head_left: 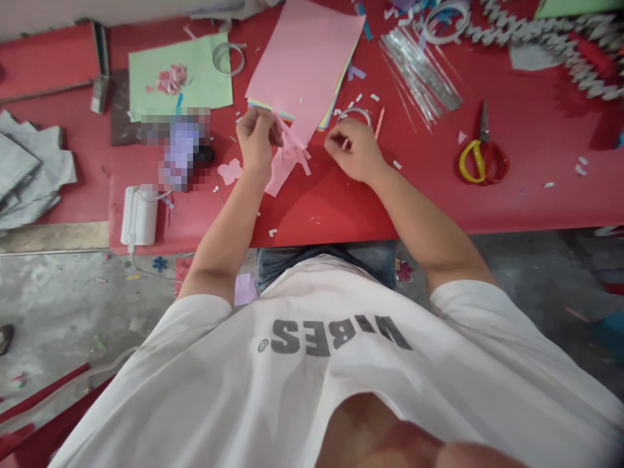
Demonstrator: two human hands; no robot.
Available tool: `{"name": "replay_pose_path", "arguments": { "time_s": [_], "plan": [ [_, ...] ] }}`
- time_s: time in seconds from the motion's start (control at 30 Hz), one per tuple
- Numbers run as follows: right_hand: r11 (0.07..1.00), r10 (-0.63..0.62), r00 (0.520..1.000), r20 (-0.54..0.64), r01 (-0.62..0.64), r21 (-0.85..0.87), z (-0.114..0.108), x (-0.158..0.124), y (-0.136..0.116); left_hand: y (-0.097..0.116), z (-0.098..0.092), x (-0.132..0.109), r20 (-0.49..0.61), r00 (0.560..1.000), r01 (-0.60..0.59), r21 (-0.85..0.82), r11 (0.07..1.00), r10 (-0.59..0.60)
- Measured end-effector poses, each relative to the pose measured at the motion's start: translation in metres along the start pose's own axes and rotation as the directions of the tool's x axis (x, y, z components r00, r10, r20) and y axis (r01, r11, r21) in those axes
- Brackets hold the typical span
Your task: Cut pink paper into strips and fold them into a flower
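Observation:
My left hand (258,138) is closed in a pinch on a thin pink paper strip (283,125), whose lower end reaches a small heap of cut pink paper strips (293,153). To the right, my right hand (359,151) has its fingers curled together; a tiny pinkish bit shows at them, too small to make out. Between the hands, a pink paper piece (306,129) lies by the heap. Just beyond is a stack of coloured paper with a pink sheet (307,55) on top. A pink flower-shaped cutout (230,171) lies left of my left wrist.
Scissors (482,159) with yellow and red handles lie at right, below silvery strips (422,75). A tape roll (355,117) sits behind my right hand. On the left are a green sheet (195,84) with pink scraps, a white power bank (140,216) and newspapers (34,169).

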State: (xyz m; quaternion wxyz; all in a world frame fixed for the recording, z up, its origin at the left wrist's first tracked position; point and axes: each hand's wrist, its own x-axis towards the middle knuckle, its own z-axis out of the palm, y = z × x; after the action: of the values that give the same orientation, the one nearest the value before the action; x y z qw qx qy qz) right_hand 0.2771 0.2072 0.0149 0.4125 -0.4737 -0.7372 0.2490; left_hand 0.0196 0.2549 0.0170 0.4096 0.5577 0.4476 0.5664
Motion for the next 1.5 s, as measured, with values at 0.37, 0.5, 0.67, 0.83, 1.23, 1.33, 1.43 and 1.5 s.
{"name": "replay_pose_path", "arguments": {
  "time_s": [0.37, 0.5, 0.67, 0.83, 1.23, 1.33, 1.43, 1.5],
  "plan": [
    [0.94, -0.12, 0.911, 0.395, 0.232, -0.251, 0.01, -0.012, -0.031, -0.007, -0.01, 0.01, -0.082, 0.973, 0.22, 0.061, 0.974, -0.215],
    [0.949, -0.121, 0.918, 0.379, 0.219, -0.226, 0.005, -0.008, -0.023, 0.001, -0.005, 0.004, -0.047, 0.973, 0.228, 0.083, 0.97, -0.225],
    [0.954, -0.078, 0.919, 0.386, 0.181, -0.238, 0.005, -0.006, -0.012, 0.005, -0.002, 0.003, -0.012, 0.98, 0.197, 0.117, 0.974, -0.197],
    [0.949, -0.042, 0.92, 0.389, 0.158, -0.273, 0.005, -0.004, -0.011, 0.01, 0.003, 0.001, 0.013, 0.978, 0.204, 0.138, 0.969, -0.208],
    [0.983, -0.023, 0.961, 0.275, 0.071, -0.167, 0.009, -0.008, -0.018, 0.002, 0.008, -0.005, 0.025, 0.976, 0.209, 0.137, 0.968, -0.215],
    [0.993, 0.013, 0.986, 0.164, 0.007, -0.119, 0.013, -0.008, -0.015, -0.001, 0.009, -0.006, 0.003, 0.986, 0.169, 0.063, 0.984, -0.169],
    [0.998, 0.065, 0.998, 0.025, -0.065, -0.012, 0.015, -0.006, -0.008, -0.003, 0.009, -0.007, 0.021, 0.993, 0.118, 0.026, 0.993, -0.119],
    [0.991, 0.109, 0.993, -0.048, -0.104, 0.088, 0.014, -0.004, -0.003, -0.004, 0.009, -0.007, 0.038, 0.995, 0.087, 0.034, 0.996, -0.088]
  ]
}}
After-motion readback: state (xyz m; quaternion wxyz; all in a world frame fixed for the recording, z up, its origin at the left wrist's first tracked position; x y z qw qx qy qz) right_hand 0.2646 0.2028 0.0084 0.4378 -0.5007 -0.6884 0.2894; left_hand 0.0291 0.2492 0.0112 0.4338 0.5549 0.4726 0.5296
